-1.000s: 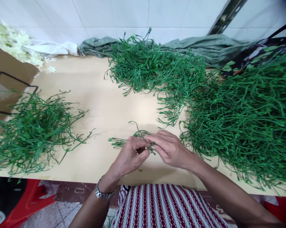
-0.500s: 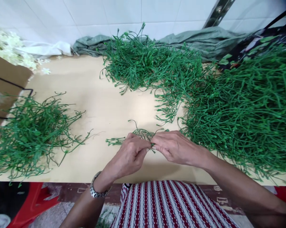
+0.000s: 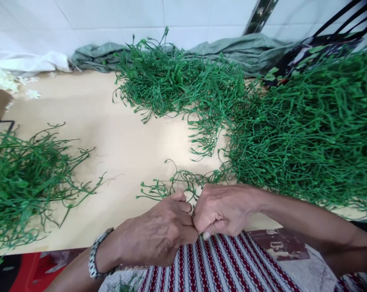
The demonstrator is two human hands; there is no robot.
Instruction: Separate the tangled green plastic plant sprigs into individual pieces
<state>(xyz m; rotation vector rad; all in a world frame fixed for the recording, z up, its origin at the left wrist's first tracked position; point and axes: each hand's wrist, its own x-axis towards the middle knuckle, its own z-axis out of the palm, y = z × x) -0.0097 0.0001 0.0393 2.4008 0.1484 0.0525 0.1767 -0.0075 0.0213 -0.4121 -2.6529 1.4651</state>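
Note:
Close to the table's front edge, my left hand [image 3: 168, 229] and my right hand [image 3: 221, 209] meet with fingers closed and knuckles touching. Thin green artificial flower stems [image 3: 154, 190] with small knobbed tips run out from behind my left hand. More stems [image 3: 189, 176] curve up behind the gap between both hands. My fingers are pinched around this small bunch, and the gripped part is hidden by my fingers. My right thumb is bent, with its nail showing low between the hands.
A large heap of green stems [image 3: 302, 134] fills the right side, joined to another pile [image 3: 183, 81] at the back. A looser pile [image 3: 25, 182] lies at left. Crumpled green cloth [image 3: 223, 50] runs along the tiled wall. White flowers [image 3: 3, 81] sit at the far left.
Both hands have come down and closer to my body, turning knuckles inward, with fingers curled tighter. The view has shifted a little to the right.

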